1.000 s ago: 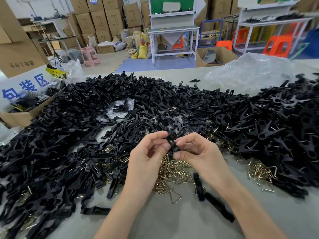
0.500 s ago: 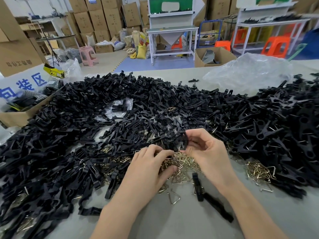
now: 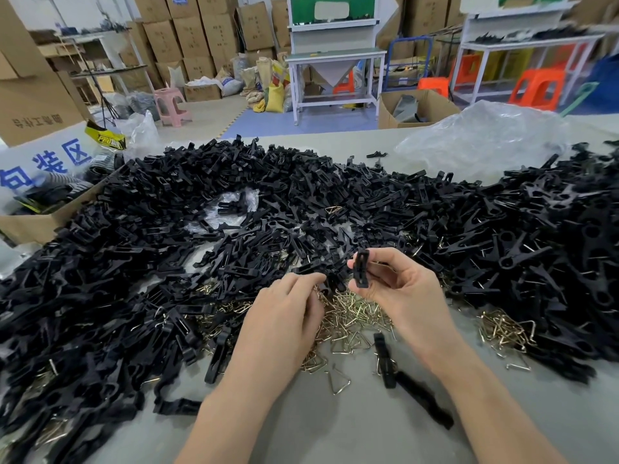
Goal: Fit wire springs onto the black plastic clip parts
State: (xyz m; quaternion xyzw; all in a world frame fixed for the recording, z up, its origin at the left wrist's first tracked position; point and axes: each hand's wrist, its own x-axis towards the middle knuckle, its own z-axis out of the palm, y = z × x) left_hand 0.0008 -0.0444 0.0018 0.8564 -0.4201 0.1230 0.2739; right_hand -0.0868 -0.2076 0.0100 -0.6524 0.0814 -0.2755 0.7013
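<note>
Single head-worn wide-angle view, up close. Looking forward and down across the bench (image 3: 335,430), tight over the left hand (image 3: 281,316) at 6 o'clock and the right hand (image 3: 402,289) at 5. Sweeping past the black clip parts (image 3: 167,262) heaped from 9 through 3, out to stacked cartons (image 3: 187,38) at 11.

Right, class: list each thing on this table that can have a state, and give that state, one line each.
right hand, pinches a black clip part upright
black clip part, off the table, no spring seen on it
left hand, fingertips down among the wire springs, grip hidden
wire springs, loose heap on the table
clip pile, loose, spread across the table
plastic bag, crumpled, far right
</note>
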